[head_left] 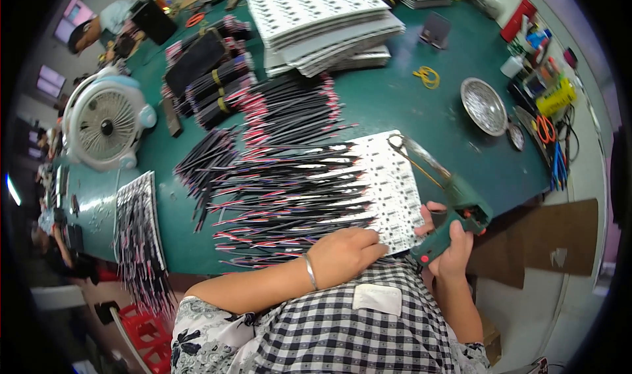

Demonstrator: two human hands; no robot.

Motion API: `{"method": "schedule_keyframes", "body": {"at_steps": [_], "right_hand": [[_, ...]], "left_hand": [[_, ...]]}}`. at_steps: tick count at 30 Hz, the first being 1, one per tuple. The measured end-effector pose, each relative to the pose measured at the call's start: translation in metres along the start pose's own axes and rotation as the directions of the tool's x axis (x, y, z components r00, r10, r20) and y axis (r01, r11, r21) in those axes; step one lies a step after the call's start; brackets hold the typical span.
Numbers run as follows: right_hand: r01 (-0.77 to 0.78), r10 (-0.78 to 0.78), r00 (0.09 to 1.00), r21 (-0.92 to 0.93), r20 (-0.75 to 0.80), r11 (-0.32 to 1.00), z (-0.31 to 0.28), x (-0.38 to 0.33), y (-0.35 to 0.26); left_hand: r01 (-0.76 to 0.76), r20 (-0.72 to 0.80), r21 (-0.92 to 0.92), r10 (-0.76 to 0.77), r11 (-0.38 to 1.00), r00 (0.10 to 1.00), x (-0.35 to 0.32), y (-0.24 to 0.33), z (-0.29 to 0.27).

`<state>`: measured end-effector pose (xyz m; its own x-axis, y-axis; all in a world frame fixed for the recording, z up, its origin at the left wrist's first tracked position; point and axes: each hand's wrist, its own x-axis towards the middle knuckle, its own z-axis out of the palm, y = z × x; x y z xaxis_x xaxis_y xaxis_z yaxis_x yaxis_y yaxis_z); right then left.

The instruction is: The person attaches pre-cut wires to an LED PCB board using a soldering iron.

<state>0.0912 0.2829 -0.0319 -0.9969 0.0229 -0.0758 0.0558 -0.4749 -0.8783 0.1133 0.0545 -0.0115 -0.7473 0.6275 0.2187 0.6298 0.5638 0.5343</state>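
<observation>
In my right hand is a green soldering gun, its fingers wrapped round the handle. The gun's long metal tip and a thin copper-coloured wire reach over the upper right corner of a white circuit-board panel. Rows of black cables with red and white stripped ends lie to the left, their right ends on the panel. My left hand rests, closed, at the panel's lower left edge over the lowest cables. Its fingertips are curled in, and what they pinch is hidden.
Stacked white panels and bundled cables stand farther back. A fan is on the left, near another cabled panel. At right are a metal bowl, orange scissors and bottles. A person sits at far left.
</observation>
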Motion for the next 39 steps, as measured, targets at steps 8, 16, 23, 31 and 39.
{"method": "schedule_keyframes", "body": {"at_steps": [8, 16, 23, 31, 39], "right_hand": [[0.023, -0.020, 0.999, 0.069, -0.050, 0.997, -0.016, 0.000, 0.000], [0.042, -0.038, 0.998, 0.069, -0.056, 0.997, -0.014, -0.001, 0.005], [0.031, -0.031, 0.998, -0.008, -0.055, 1.000, -0.020, 0.004, 0.006], [-0.007, 0.002, 0.996, -0.048, -0.091, 0.999, -0.027, 0.003, 0.009], [0.027, -0.030, 0.995, -0.032, -0.099, 0.999, -0.024, 0.002, 0.010]], "left_hand": [[0.254, -0.468, 0.195, -0.137, 0.947, 0.873, 0.015, -0.019, -0.143], [0.898, -0.316, 0.212, -0.842, 0.387, 0.437, -0.087, -0.128, -0.177], [0.813, -0.397, -0.022, -0.751, 0.582, 0.527, -0.156, -0.113, -0.121], [0.659, -0.398, 0.441, -0.525, 0.609, 0.752, -0.165, -0.163, -0.158], [0.601, -0.271, 0.449, -0.541, 0.661, 0.796, -0.154, -0.166, -0.201]]}}
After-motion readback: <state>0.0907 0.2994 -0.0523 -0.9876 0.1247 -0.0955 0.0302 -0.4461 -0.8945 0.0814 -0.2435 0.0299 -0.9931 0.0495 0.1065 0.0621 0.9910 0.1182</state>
